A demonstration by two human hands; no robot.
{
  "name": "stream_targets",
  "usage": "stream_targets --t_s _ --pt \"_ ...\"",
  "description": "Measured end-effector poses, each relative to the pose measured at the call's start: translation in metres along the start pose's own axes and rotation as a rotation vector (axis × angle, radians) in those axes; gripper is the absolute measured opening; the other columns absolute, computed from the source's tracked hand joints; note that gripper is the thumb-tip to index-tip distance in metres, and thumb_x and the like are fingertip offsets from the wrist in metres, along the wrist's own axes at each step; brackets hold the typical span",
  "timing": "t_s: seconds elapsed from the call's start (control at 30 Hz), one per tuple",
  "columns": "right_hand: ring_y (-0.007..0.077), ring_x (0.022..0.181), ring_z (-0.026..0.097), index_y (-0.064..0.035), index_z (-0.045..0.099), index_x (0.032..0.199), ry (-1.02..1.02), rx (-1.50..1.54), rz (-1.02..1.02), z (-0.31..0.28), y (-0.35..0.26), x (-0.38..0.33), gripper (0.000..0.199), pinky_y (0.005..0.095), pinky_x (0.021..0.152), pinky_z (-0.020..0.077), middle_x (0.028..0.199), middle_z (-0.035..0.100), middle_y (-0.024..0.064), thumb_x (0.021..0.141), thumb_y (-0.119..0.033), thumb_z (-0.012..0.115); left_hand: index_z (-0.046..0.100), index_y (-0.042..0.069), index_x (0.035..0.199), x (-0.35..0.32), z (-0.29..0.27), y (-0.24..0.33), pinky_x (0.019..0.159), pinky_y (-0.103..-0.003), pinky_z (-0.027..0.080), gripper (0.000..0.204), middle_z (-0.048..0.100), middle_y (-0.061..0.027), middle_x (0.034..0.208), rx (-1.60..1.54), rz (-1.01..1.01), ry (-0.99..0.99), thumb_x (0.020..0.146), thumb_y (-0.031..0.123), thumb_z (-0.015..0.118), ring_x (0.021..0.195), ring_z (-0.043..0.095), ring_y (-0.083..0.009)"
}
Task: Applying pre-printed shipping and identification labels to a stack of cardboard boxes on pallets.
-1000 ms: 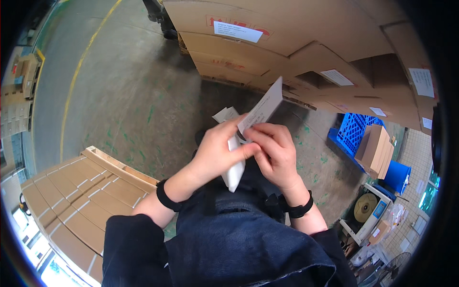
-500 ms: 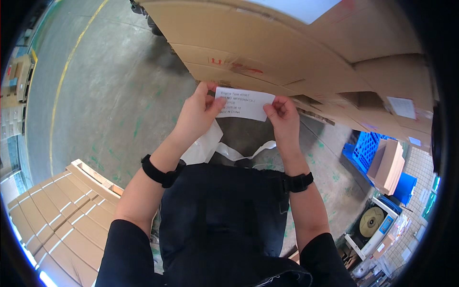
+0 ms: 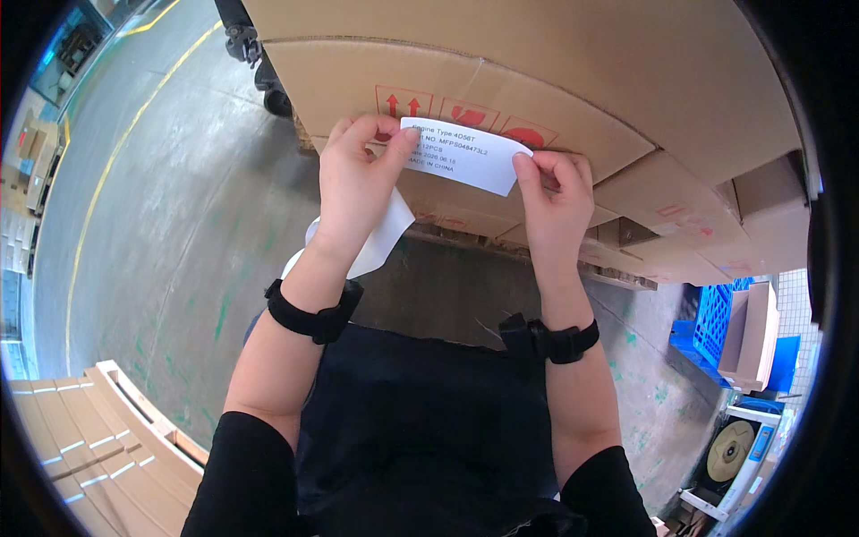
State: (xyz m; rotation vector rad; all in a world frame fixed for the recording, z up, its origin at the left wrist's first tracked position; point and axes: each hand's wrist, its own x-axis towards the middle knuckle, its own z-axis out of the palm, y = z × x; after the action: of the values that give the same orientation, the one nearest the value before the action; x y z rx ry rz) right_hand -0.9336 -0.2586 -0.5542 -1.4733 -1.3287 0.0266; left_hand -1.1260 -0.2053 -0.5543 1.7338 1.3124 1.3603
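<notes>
A white printed label (image 3: 463,156) is stretched between my two hands in front of a large cardboard box (image 3: 340,72). My left hand (image 3: 362,174) pinches its left end between thumb and fingers. At the right end, my right hand (image 3: 557,201) grips the corner the same way. Behind the label, red printed symbols show on the box's side, partly covered. I cannot tell whether the label touches the cardboard. Below my left hand hangs more white paper (image 3: 389,234), partly hidden by my wrist and forearm.
Strapped stacks of flat cardboard (image 3: 80,447) lie at the lower left. At the right stand a blue plastic pallet (image 3: 713,318), an open carton (image 3: 750,336) and a machine with a round reel (image 3: 730,450). Black wheeled equipment (image 3: 268,85) shows beside the box's left edge.
Both hands have raised the label up against the view of the box's printed side. The view has shifted, with the box now facing me more squarely. The long white strip below is out of sight.
</notes>
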Motion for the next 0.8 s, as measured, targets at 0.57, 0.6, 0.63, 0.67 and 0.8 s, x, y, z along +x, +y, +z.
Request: stream_targets --t_s 0.57,0.6,0.63,0.67,0.8 --pt "0.0213 0.061 0.052 -0.0064 0.060 0.071 0.076 -0.216 0.014 0.006 -0.006 0.004 0.018 0.0329 0.057 0.0430 0.067 0.052 0.0068 0.074 -0.022 0.068 0.057 0.000 0.085 0.010 0.005 -0.002 0.063 -0.022 0.042 0.020 0.052 -0.0035 0.081 0.059 -0.066 0.084 0.078 0.015 0.067 0.072 0.050 -0.0086" --pt "0.0220 0.061 0.053 -0.0063 0.060 0.073 0.004 -0.190 0.027 0.003 -0.008 0.003 0.018 0.0330 0.057 0.0439 0.068 0.053 0.0077 0.074 -0.023 0.068 0.054 0.000 0.089 0.005 -0.004 -0.001 0.063 -0.022 0.042 0.024 0.052 -0.0027 0.080 -0.122 -0.034 0.071 0.076 0.015 0.068 0.071 0.051 -0.0094" --pt "0.0224 0.064 0.055 -0.0057 0.059 0.074 -0.064 -0.048 -0.060 0.010 -0.014 0.003 0.019 0.0328 0.059 0.0450 0.071 0.055 0.0083 0.075 -0.023 0.067 0.052 -0.001 0.092 0.001 -0.015 0.001 0.062 -0.022 0.043 0.029 0.053 -0.0019 0.079 -0.302 -0.002 0.058 0.075 0.015 0.069 0.070 0.052 -0.0102" --pt "0.0228 0.067 0.057 -0.0050 0.059 0.075 -0.131 0.087 -0.139 0.022 -0.018 0.001 0.019 0.0326 0.061 0.0461 0.074 0.058 0.0088 0.075 -0.022 0.067 0.051 0.001 0.100 -0.004 -0.027 0.004 0.064 -0.020 0.042 0.032 0.053 0.0002 0.080 -0.347 -0.071 -0.075 0.076 0.011 0.068 0.073 0.051 -0.0070" --pt "0.0121 0.080 0.058 -0.0035 0.061 0.101 -0.685 0.661 0.188 0.062 0.008 0.015 0.021 0.0240 0.074 0.0460 0.088 0.063 0.0057 0.083 -0.014 0.059 0.051 0.001 0.107 -0.022 -0.062 0.047 0.070 -0.019 0.041 0.034 0.054 0.0003 0.082 -0.604 -0.144 -0.264 0.077 0.006 0.065 0.077 0.052 -0.0068"
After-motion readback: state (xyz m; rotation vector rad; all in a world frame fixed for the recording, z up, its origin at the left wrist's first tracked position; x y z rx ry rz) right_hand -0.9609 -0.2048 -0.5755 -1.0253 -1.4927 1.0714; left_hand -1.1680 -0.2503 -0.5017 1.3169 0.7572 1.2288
